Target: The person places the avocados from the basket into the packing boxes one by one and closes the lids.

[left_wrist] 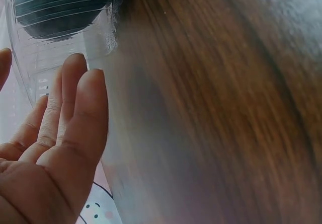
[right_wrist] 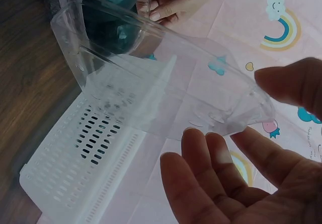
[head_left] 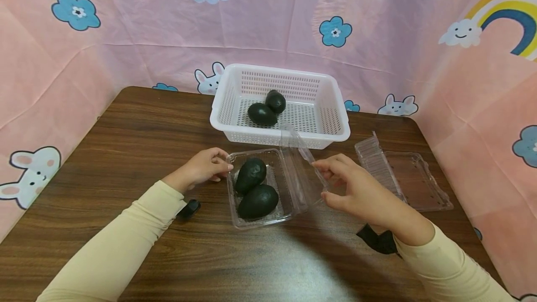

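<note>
On the table lies an open clear plastic clamshell container (head_left: 283, 216) with two dark green avocados (head_left: 258, 202) in its base. My left hand (head_left: 205, 167) touches the left rim near the far corner; its fingers look fairly straight in the left wrist view, beside the ribbed wall. The right hand (head_left: 356, 190) pinches the free edge of the hinged lid (right_wrist: 166, 83) between thumb and fingers. That lid stands tilted up on the container's right side, its far corner overlapping the basket in the head view.
A white perforated basket (head_left: 329, 136) stands behind the container, with two more avocados (head_left: 262, 114) inside. Another open clear clamshell (head_left: 415, 181) lies to the right. Patterned pink cloth (head_left: 268, 27) hangs around the back and sides of the wooden table (head_left: 138, 153).
</note>
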Action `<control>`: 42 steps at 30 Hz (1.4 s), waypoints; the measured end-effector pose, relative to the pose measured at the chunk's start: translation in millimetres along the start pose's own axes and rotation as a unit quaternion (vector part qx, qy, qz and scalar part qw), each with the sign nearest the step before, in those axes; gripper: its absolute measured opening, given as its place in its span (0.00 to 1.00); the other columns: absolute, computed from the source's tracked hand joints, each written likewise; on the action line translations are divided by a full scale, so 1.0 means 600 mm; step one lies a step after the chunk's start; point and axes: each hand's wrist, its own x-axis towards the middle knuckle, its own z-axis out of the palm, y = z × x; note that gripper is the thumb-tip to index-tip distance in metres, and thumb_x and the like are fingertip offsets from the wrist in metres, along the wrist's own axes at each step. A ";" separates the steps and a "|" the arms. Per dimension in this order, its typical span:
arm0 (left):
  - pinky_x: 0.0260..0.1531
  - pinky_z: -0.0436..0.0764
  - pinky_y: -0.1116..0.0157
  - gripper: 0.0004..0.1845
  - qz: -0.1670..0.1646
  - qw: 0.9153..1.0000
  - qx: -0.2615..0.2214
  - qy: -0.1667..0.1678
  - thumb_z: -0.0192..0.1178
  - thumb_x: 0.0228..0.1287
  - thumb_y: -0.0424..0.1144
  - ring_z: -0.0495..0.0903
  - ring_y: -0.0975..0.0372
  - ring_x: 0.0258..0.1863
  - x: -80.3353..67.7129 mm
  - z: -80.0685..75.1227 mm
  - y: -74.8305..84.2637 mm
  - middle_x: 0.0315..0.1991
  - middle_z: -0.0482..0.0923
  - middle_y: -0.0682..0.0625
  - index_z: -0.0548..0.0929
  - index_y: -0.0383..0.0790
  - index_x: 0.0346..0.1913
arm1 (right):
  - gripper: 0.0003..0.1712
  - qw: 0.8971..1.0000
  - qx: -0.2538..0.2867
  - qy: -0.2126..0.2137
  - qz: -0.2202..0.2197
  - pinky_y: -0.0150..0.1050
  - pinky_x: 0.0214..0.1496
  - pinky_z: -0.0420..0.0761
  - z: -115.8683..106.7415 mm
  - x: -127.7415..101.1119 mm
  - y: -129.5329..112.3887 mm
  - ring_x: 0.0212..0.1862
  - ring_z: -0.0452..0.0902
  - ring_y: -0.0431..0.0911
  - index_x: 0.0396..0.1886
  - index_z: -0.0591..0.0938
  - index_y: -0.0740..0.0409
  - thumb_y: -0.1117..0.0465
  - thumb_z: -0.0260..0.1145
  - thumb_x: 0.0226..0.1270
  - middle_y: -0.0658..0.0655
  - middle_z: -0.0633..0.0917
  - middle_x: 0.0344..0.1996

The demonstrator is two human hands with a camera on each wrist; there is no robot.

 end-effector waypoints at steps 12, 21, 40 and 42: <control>0.42 0.81 0.58 0.19 0.004 1.000 -0.007 -0.005 0.57 0.70 0.36 0.81 0.53 0.43 -0.004 0.004 -0.002 0.47 0.81 0.36 0.69 0.27 0.56 | 0.28 1.000 -0.017 -0.022 -0.014 0.42 0.47 0.77 -0.006 0.009 -0.005 0.46 0.72 0.44 0.58 0.78 0.60 0.71 0.68 0.55 0.53 0.76 0.46; 0.40 0.81 0.60 0.19 0.004 1.000 -0.009 -0.003 0.58 0.69 0.36 0.81 0.55 0.42 -0.010 0.009 -0.001 0.43 0.82 0.40 0.69 0.28 0.56 | 0.28 0.998 -0.038 -0.046 -0.015 0.43 0.45 0.76 -0.008 0.017 -0.012 0.45 0.72 0.43 0.59 0.77 0.59 0.71 0.67 0.56 0.52 0.75 0.43; 0.41 0.82 0.58 0.22 0.008 1.000 0.005 -0.016 0.58 0.69 0.38 0.81 0.53 0.42 -0.015 0.022 0.000 0.41 0.82 0.40 0.68 0.26 0.57 | 0.26 0.995 -0.084 -0.048 -0.025 0.38 0.38 0.76 0.008 0.034 -0.021 0.39 0.73 0.43 0.56 0.79 0.61 0.72 0.66 0.54 0.55 0.75 0.46; 0.41 0.82 0.57 0.22 0.010 1.000 0.005 -0.018 0.59 0.69 0.38 0.81 0.53 0.43 -0.015 0.023 0.000 0.41 0.82 0.40 0.68 0.26 0.58 | 0.27 0.994 -0.090 -0.048 -0.026 0.37 0.37 0.76 0.009 0.035 -0.020 0.38 0.73 0.43 0.57 0.79 0.60 0.73 0.66 0.54 0.55 0.75 0.46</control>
